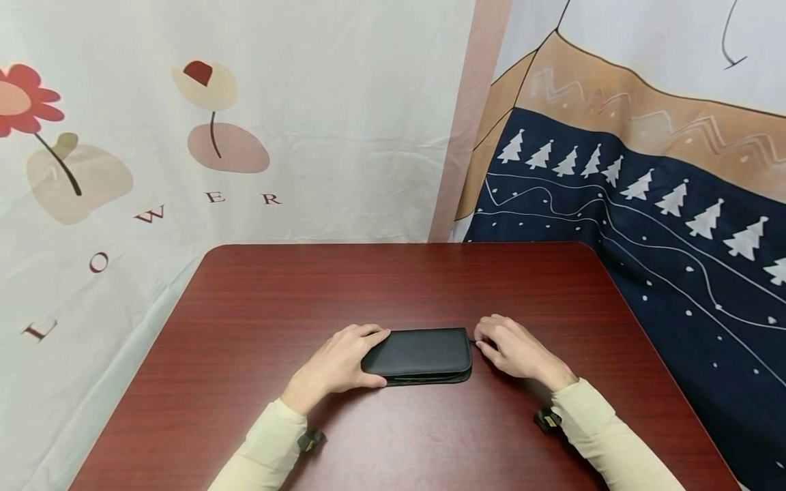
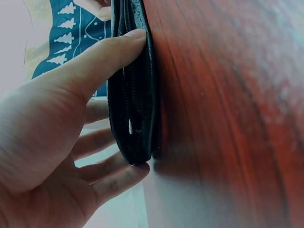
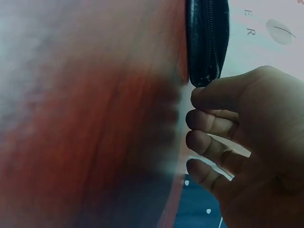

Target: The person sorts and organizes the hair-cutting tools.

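A black zip-around wallet [image 1: 424,354] lies flat on the table, its zipped edge toward the person. My left hand [image 1: 340,358] grips its left end, thumb along the near zipped side and fingers around the far side and end. In the left wrist view the thumb [image 2: 135,35] presses across the zipper teeth [image 2: 133,95]. At the right end my right hand [image 1: 516,346] pinches a small dark zipper pull [image 1: 472,340] between thumb and index finger, the other fingers curled. The right wrist view shows those fingertips right at the wallet's end [image 3: 204,78], mostly hiding the pull.
The reddish-brown wooden table [image 1: 307,279] has rounded far corners. Behind it hangs a pale curtain [image 1: 356,136] with flower prints and letters, and on the right a navy cloth [image 1: 614,225] with white trees. Each sleeve carries a small black wrist device [image 1: 548,419].
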`<state>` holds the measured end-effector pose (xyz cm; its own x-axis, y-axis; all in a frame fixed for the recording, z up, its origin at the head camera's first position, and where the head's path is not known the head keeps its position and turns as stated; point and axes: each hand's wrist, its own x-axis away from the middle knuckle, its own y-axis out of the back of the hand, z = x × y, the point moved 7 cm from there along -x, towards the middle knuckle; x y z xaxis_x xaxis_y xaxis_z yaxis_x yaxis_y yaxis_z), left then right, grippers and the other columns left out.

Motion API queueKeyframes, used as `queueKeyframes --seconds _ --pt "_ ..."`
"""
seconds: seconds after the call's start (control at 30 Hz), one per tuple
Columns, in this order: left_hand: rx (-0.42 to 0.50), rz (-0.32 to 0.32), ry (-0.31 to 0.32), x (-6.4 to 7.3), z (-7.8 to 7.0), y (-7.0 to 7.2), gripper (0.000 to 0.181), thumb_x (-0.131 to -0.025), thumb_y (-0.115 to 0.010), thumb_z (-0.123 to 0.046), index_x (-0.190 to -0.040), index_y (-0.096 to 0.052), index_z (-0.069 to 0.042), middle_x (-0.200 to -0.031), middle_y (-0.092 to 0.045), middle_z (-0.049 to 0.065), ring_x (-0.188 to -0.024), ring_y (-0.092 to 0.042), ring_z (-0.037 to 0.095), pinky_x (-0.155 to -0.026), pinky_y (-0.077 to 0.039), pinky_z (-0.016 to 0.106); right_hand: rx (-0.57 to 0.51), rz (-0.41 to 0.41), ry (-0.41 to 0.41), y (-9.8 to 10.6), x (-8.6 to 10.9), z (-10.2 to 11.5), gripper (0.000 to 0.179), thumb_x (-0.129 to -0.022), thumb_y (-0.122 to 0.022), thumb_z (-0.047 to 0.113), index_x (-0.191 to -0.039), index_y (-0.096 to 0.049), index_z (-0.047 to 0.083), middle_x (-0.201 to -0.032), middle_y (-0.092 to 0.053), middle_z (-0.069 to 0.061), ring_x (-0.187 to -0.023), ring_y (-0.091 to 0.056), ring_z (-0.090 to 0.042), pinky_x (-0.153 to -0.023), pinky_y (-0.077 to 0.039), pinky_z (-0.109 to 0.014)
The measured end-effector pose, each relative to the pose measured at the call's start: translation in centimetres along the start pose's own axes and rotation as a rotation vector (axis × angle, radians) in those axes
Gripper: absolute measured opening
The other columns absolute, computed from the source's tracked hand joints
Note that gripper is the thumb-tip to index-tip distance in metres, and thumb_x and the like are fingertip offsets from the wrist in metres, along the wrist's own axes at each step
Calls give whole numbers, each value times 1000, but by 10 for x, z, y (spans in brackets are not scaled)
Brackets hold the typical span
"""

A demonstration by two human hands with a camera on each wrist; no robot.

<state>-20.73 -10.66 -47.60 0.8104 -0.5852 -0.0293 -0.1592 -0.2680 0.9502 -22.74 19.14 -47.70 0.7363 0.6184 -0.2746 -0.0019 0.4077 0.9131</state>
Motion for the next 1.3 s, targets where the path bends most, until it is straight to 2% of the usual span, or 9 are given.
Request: queueKeyframes --seconds 0.4,0.77,1.03,1.3 --pt "-17 -15 -17 0 -2 0 88 -85 -98 -44 -157 -65 -5 -153 -70 14 -133 -70 40 -112 -59 58 -13 -5 79 0 13 11 23 -96 -80 -3 -88 -68 14 -86 -57 8 -82 -47 -5 -74 -46 -23" --pt "-31 -29 -27 -1 -2 1 88 -84 -99 -45 -156 -66 -5 -150 -72 12 -130 -71 37 -110 -61 54 -50 -10 149 -1 28 28 26 -95 -81 -4 -86 -68 17 -84 -56 10 -82 -45 -1 -76 -45 -21" --pt "-26 -26 -18 -1 -2 0 88 -84 -98 -45 -156 -66 -6 -151 -72 12 -132 -70 37 -110 -61 55 -68 -10 125 1 35 38 21 -97 -82 -1 -90 -72 17 -88 -63 12 -84 -54 0 -77 -55 -24" --pt "-11 -20 -6 -1 -2 0 88 -84 -98 -44 -157 -66 -6 -152 -71 12 -134 -69 38 -112 -60 56 -88 -25 123 -1 39 44 19 -97 -82 0 -93 -74 17 -91 -65 12 -85 -56 1 -73 -53 -20"
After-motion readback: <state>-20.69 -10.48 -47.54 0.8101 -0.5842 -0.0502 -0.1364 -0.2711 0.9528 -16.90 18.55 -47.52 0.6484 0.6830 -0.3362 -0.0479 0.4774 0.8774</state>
